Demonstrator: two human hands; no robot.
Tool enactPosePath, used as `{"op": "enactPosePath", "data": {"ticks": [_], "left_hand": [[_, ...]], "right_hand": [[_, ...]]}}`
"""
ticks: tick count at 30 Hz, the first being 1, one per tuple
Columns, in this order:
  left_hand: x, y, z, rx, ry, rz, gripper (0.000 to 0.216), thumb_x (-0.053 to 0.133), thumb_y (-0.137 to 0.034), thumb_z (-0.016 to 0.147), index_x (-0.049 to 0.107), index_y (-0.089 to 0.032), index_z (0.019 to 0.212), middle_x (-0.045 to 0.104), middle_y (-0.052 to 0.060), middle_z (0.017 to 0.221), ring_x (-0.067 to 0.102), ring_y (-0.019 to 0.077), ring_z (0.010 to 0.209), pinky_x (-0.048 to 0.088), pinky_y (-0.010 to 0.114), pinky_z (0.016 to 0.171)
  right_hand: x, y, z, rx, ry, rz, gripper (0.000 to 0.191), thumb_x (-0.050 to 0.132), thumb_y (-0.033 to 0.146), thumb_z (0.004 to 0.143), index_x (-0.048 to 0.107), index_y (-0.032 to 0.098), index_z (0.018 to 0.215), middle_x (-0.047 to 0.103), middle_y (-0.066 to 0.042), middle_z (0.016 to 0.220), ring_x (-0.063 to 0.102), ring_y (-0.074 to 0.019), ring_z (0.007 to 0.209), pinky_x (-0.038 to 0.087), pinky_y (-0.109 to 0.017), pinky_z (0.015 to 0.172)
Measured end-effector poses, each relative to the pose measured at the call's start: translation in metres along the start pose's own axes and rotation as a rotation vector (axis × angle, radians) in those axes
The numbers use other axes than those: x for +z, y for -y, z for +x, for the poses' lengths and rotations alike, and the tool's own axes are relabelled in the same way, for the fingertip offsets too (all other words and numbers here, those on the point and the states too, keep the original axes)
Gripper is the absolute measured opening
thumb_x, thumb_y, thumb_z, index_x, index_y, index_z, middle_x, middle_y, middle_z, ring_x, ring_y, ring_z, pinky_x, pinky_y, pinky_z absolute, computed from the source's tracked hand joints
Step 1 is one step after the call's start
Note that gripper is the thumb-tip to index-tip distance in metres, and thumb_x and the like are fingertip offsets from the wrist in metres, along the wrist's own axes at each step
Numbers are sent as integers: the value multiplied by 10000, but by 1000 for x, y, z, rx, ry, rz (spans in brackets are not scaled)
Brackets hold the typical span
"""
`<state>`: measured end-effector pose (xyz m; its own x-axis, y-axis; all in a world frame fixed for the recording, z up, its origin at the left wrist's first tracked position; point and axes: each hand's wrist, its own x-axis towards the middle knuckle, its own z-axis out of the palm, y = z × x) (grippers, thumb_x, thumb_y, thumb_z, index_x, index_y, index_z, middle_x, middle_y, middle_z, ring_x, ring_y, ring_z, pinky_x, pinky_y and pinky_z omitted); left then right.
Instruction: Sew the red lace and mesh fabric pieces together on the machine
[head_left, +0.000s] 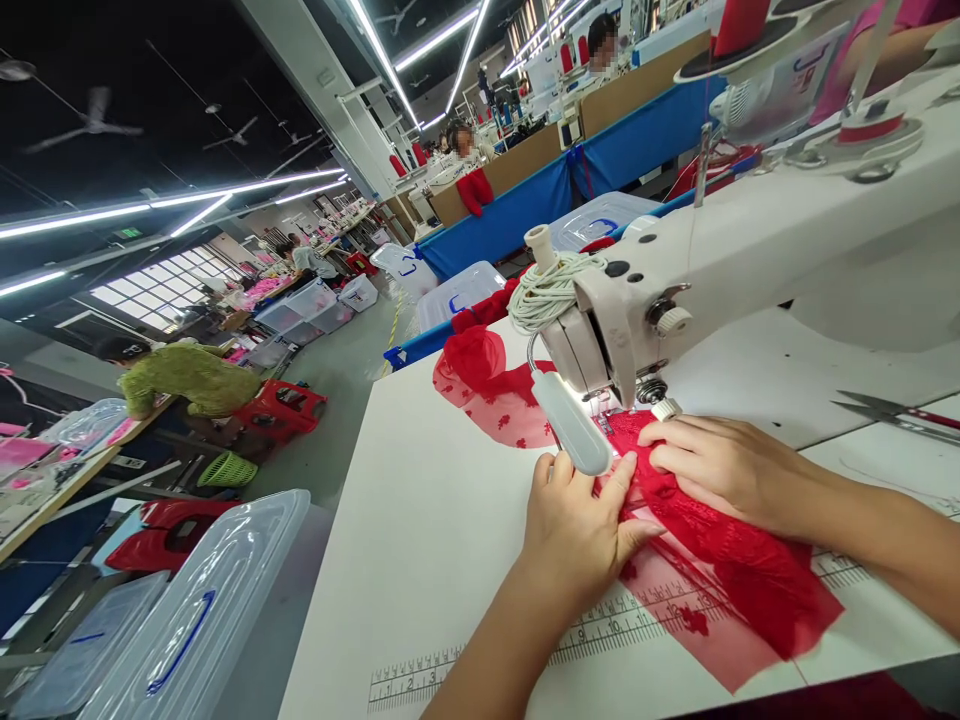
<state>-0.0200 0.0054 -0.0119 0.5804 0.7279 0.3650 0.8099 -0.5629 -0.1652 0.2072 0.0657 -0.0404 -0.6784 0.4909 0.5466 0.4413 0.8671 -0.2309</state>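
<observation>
- Left hand: palm down on the red lace fabric, fingers spread and flat, pressing the cloth onto the worktop; nothing gripped.
- Right hand: laid flat on the same fabric, fingers extended toward the needle area; nothing gripped.
- Red lace fabric: lies on the worktop under both hands, runs beneath the sewing machine head and emerges behind it as a loose bunch.
- Lamp: white, lit, fixed to the machine head, just above the left hand's fingertips.
- Cord coil: off-white, wound round the end of the machine head.
- Printed ruler: along the near worktop edge, partly covered by fabric.
- Scissors: on the worktop beyond the right forearm.
- Lidded plastic bin: beside the worktop, left.
</observation>
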Motion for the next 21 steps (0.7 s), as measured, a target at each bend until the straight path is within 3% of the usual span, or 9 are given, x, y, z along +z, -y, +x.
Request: {"op": "enactPosePath", "data": {"ticks": [4,7,10,13,18,21], "left_hand": [[-1,2,3,-7,-32,-14,615,382,-644,1004,646,-204,1342,685,155,1237,613,296,978,496,452,840],[-2,2,7,35,-96,-76,680,308,-649,1016,676,-127,1250,697,170,1147,606,328,1037,491,505,911],[-1,0,11,124,-80,-200,681,241,-604,1043,704,-105,1010,673,126,896,607,247,809,516,392,730],[-1,-2,13,121,-70,-226,612,220,-497,1076,661,-143,843,587,55,718,506,186,599,423,320,548],[-6,-5,14,80,-75,-186,639,220,-525,1070,639,-57,1192,628,74,779,568,207,664,469,322,574],[-7,-7,12,90,-82,-156,695,237,-595,1043,662,-69,1202,646,92,814,588,208,670,486,323,579]], "right_hand": [[0,0,1,14,-8,-27,262,349,35,889,527,221,844,649,-85,1069,606,-233,791,465,-358,650],[-2,0,2,6,-37,-25,276,359,47,905,582,208,926,664,-91,1075,629,-236,834,504,-357,687],[-2,-1,2,-50,-69,15,317,393,80,931,635,196,1099,672,-94,1201,640,-250,993,535,-383,800],[0,-2,-1,-91,-21,92,284,397,173,1015,670,207,1085,701,-78,1174,635,-259,1049,526,-413,839],[4,-4,-3,-60,7,150,372,310,239,1086,679,189,1070,724,-69,1080,644,-247,1008,481,-441,872],[5,-4,-3,-64,-29,131,346,329,218,1072,673,183,1082,730,-69,1060,650,-244,996,464,-426,857]]}}
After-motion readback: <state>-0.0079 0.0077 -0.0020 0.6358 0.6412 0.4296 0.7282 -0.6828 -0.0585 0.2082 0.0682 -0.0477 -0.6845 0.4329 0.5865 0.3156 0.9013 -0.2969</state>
